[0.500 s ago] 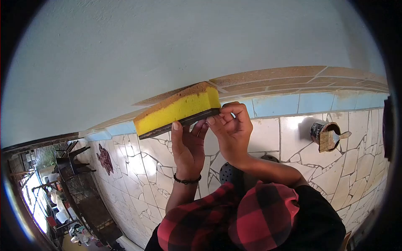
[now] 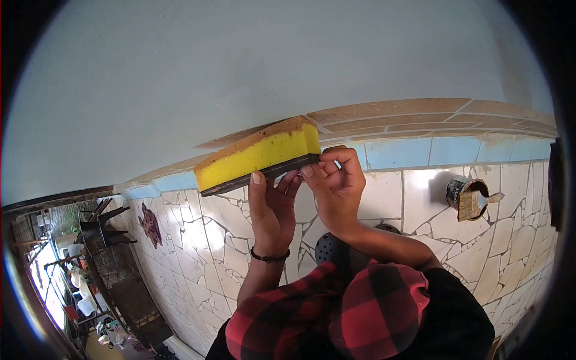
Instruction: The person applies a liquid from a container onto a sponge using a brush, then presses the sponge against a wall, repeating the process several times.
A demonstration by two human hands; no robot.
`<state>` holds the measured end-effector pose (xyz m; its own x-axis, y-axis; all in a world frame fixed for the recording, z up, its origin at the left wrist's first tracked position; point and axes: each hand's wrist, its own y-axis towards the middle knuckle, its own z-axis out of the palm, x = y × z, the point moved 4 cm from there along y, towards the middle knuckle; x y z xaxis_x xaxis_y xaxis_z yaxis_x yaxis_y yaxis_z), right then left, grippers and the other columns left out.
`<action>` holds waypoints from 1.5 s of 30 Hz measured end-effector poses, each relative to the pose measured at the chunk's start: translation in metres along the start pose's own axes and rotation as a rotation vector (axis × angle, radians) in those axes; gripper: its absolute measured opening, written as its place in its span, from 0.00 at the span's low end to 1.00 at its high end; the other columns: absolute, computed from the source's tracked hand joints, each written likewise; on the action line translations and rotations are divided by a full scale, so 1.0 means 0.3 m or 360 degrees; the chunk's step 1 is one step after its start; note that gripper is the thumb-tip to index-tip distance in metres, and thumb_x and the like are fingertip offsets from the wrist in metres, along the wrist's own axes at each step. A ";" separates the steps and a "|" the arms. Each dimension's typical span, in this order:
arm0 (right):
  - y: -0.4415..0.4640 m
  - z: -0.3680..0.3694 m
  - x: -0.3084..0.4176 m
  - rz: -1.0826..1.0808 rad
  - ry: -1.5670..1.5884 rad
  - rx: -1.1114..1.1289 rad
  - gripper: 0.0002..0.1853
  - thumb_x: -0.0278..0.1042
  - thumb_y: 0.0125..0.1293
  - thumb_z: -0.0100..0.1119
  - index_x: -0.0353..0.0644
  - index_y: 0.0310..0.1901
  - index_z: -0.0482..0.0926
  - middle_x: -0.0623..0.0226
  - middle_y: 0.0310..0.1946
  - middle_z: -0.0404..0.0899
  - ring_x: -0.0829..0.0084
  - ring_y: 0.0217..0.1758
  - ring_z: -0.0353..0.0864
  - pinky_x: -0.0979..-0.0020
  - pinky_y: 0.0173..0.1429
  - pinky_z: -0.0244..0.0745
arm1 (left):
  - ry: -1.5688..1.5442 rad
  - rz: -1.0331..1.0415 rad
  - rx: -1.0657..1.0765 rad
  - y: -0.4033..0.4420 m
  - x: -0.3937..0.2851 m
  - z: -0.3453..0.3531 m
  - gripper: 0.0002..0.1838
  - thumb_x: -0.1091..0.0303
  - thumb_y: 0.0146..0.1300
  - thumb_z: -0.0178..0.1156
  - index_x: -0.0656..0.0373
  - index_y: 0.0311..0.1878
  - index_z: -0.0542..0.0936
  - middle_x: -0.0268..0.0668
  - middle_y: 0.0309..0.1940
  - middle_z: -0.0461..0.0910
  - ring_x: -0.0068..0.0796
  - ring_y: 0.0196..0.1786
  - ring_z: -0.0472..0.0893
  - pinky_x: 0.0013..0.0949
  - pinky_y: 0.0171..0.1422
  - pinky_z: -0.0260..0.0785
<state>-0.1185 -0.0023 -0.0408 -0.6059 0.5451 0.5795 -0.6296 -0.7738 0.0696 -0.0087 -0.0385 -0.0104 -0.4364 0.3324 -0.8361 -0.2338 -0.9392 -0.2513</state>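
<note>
A long yellow sponge block [image 2: 258, 156] with a black backing is held up close to the wall, tilted with its right end higher. Its upper face is stained brown. My left hand [image 2: 273, 213] grips the backing near the middle, thumb in front and fingers partly hidden behind it. My right hand [image 2: 341, 195] pinches the lower right corner of the backing between thumb and fingers. Behind the sponge runs a band of tan brick pattern [image 2: 390, 111] with pale lines on the wall.
The pale grey-blue wall [image 2: 270, 60] rises ahead, with light blue tiles [image 2: 399, 153] along its foot. On the broken-tile floor [image 2: 384, 195] stands a stained paint can [image 2: 456, 187] with a paintbrush [image 2: 477, 204] across it. A dark red rag [image 2: 150, 225] and dark chair [image 2: 108, 225] are at left.
The sponge and both hands appear shifted very slightly right in the view. Both hands keep their hold on it.
</note>
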 end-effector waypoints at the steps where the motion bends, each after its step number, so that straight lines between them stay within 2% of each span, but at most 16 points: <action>1: -0.002 -0.001 0.001 0.0020 -0.0002 -0.0010 0.15 0.13 0.68 0.58 0.34 0.50 0.65 0.55 0.42 0.79 0.73 0.45 0.82 0.74 0.50 0.80 | 0.0001 -0.0003 -0.0003 0.001 0.002 -0.005 0.28 0.45 0.73 0.55 0.54 0.65 0.69 0.40 0.56 0.78 0.37 0.57 0.80 0.42 0.66 0.71; 14: -0.005 0.002 0.001 0.0050 -0.0017 -0.0001 0.16 0.13 0.68 0.58 0.35 0.52 0.65 0.56 0.44 0.77 0.72 0.47 0.82 0.73 0.51 0.79 | -0.0016 -0.0026 -0.0034 0.007 -0.004 -0.014 0.26 0.47 0.74 0.54 0.57 0.63 0.69 0.42 0.53 0.78 0.36 0.53 0.82 0.40 0.63 0.75; 21: 0.001 0.014 0.016 0.0076 -0.0078 -0.0027 0.16 0.15 0.67 0.60 0.36 0.50 0.66 0.59 0.38 0.79 0.74 0.45 0.82 0.74 0.50 0.80 | -0.0032 -0.0055 -0.0038 0.012 -0.009 -0.013 0.24 0.49 0.75 0.54 0.57 0.63 0.70 0.41 0.52 0.79 0.34 0.52 0.82 0.39 0.63 0.75; 31: 0.001 0.014 0.013 0.0088 -0.0130 -0.0022 0.15 0.16 0.67 0.61 0.36 0.50 0.66 0.56 0.40 0.79 0.74 0.45 0.82 0.74 0.51 0.80 | -0.0005 -0.0074 0.0042 0.030 -0.018 -0.025 0.24 0.49 0.74 0.55 0.55 0.63 0.71 0.40 0.52 0.81 0.33 0.51 0.83 0.41 0.64 0.74; 45: 0.001 0.015 0.009 0.0102 -0.0148 -0.0029 0.15 0.16 0.67 0.62 0.37 0.49 0.66 0.59 0.39 0.79 0.75 0.45 0.82 0.77 0.50 0.79 | 0.0019 -0.0053 0.0035 0.043 -0.022 -0.033 0.24 0.48 0.74 0.55 0.56 0.62 0.72 0.40 0.51 0.82 0.33 0.51 0.84 0.41 0.62 0.74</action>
<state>-0.1180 -0.0025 -0.0355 -0.5980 0.4620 0.6549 -0.6004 -0.7996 0.0157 -0.0003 -0.0535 -0.0130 -0.4175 0.3621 -0.8334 -0.2673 -0.9255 -0.2682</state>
